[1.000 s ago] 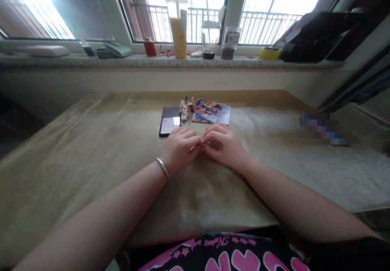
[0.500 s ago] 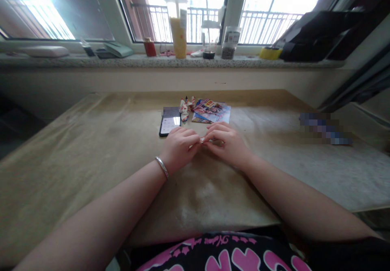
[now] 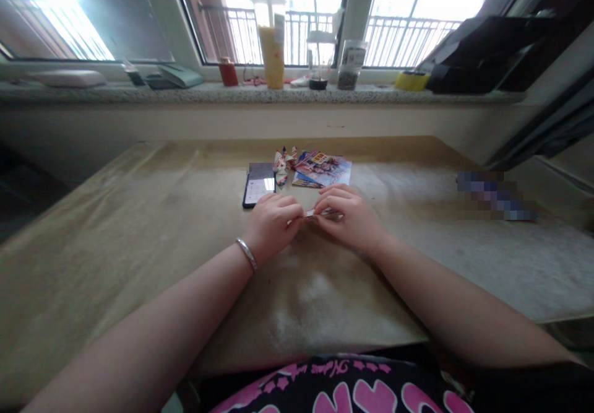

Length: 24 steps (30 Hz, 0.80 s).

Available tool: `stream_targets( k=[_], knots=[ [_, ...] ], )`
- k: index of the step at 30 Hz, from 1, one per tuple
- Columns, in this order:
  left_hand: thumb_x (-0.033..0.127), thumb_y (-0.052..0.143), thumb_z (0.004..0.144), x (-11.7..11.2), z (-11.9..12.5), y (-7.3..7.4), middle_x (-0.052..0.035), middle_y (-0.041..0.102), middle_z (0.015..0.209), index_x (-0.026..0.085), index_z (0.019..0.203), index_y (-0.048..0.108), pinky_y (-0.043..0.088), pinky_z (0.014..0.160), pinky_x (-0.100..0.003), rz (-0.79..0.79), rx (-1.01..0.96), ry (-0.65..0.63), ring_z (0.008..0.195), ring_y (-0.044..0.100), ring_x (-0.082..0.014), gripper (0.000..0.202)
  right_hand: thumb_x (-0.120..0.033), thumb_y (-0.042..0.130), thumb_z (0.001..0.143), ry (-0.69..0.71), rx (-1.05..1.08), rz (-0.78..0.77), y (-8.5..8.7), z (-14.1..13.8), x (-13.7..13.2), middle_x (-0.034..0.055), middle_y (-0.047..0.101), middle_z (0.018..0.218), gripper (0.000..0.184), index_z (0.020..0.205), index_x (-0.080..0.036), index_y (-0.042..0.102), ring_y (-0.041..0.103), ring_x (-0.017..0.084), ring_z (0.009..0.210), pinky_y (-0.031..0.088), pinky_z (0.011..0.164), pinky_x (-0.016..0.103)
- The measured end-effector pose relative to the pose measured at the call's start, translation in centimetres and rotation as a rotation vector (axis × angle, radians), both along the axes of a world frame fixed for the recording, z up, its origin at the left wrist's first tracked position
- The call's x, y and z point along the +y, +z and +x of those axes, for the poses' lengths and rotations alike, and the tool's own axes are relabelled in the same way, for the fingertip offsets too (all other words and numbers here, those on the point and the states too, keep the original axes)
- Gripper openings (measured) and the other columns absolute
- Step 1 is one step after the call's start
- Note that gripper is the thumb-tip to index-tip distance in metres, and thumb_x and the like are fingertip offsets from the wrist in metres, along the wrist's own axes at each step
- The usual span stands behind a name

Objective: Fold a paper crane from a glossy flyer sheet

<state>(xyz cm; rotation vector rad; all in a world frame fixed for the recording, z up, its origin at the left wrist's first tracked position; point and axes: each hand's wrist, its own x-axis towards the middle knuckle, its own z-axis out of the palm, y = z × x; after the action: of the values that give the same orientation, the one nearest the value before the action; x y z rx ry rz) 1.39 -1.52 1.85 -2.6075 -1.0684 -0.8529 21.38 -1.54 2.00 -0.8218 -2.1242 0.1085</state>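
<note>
Both my hands rest on the beige-covered table (image 3: 139,227), fingertips meeting over a small folded piece of printed paper (image 3: 320,213). My left hand (image 3: 273,224), with a silver bangle on the wrist, pinches the paper's left end. My right hand (image 3: 350,218) pinches its right part, fingers curled over it. Most of the paper is hidden under the fingers. Just beyond my hands lie a black phone (image 3: 258,185) with a lit screen, some small folded paper figures (image 3: 284,164) and a stack of colourful printed sheets (image 3: 322,170).
A stone windowsill (image 3: 185,94) runs along the back with a tall orange drink cup (image 3: 271,44), a clear cup (image 3: 320,60), a jar (image 3: 349,66), a red lighter (image 3: 228,72) and a yellow tape roll (image 3: 411,80). A blurred object (image 3: 494,196) lies at the table's right.
My hands have drawn slightly apart, and a little more of the folded paper shows between the fingertips. Everything else on the table is unchanged.
</note>
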Motion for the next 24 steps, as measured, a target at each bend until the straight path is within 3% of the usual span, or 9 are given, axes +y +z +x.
stream_targets(
  k=[24],
  knots=[
    [0.021,0.054,0.084,0.29,-0.29,-0.01,-0.0008,0.061,0.070,0.018,0.066,0.059,0.035,0.066,-0.028,-0.051,-0.016,0.015,0.068,0.054,-0.0145,0.020,-0.014,0.058,0.071,-0.081,-0.074,-0.028,0.38,0.51,0.08,0.0021,0.067,0.083,0.009,0.072,-0.023,0.061,0.059,0.020,0.091,0.047,0.086,0.035]
  ],
)
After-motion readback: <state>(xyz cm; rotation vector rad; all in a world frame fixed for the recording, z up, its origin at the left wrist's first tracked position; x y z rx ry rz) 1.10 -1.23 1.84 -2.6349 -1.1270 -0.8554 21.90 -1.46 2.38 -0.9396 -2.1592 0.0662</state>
